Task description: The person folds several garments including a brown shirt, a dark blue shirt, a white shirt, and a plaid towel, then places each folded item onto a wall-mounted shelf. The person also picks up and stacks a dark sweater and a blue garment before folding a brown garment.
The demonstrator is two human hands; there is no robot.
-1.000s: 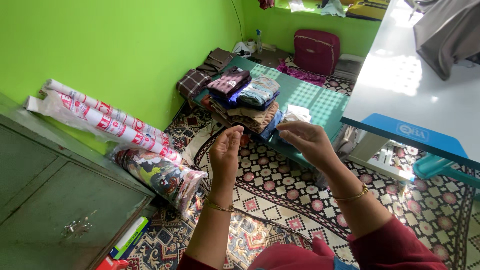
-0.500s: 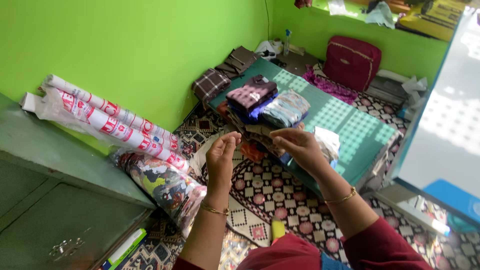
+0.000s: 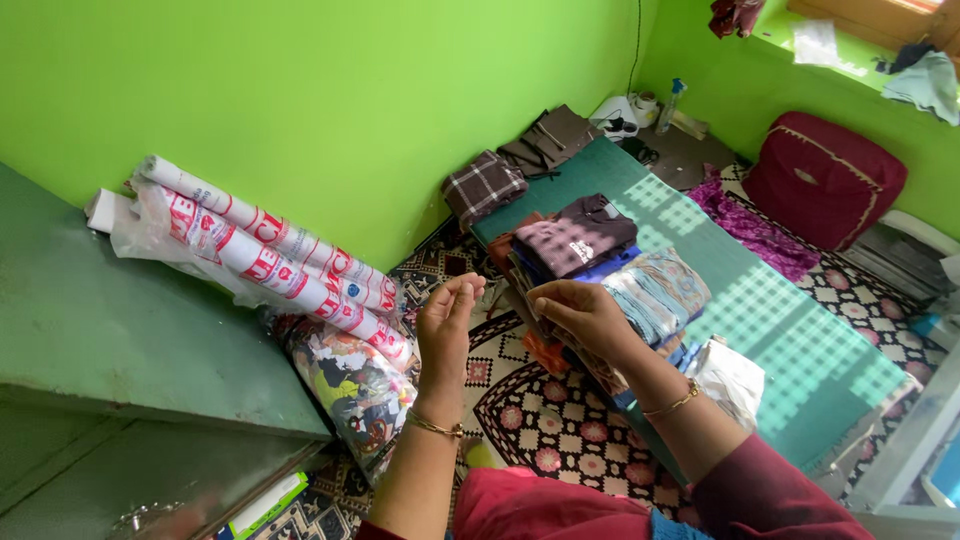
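Note:
My left hand (image 3: pixel 447 325) is raised in front of me, thumb and fingertips pinched together. My right hand (image 3: pixel 578 314) is level with it, a short gap to its right, fingers curled with the tips pinched and pointing at the left hand. Nothing shows between either hand's fingers; anything there is too small to see. Both wrists wear thin gold bangles, and the sleeves are maroon. Just behind my right hand lies a stack of folded clothes (image 3: pixel 580 240) on the near end of a green checked mattress (image 3: pixel 770 330).
A green metal cabinet (image 3: pixel 120 330) stands at the left, with white-and-red rolls in plastic (image 3: pixel 265 250) leaning by the green wall. A printed bundle (image 3: pixel 350 385) lies on the patterned rug (image 3: pixel 540 425). A white plastic bag (image 3: pixel 730 375) and a maroon cushion (image 3: pixel 825 180) are at the right.
The view has swung left, so the white table has left the frame. My hands have come closer together, and my right hand's fingers have curled from spread into a pinch.

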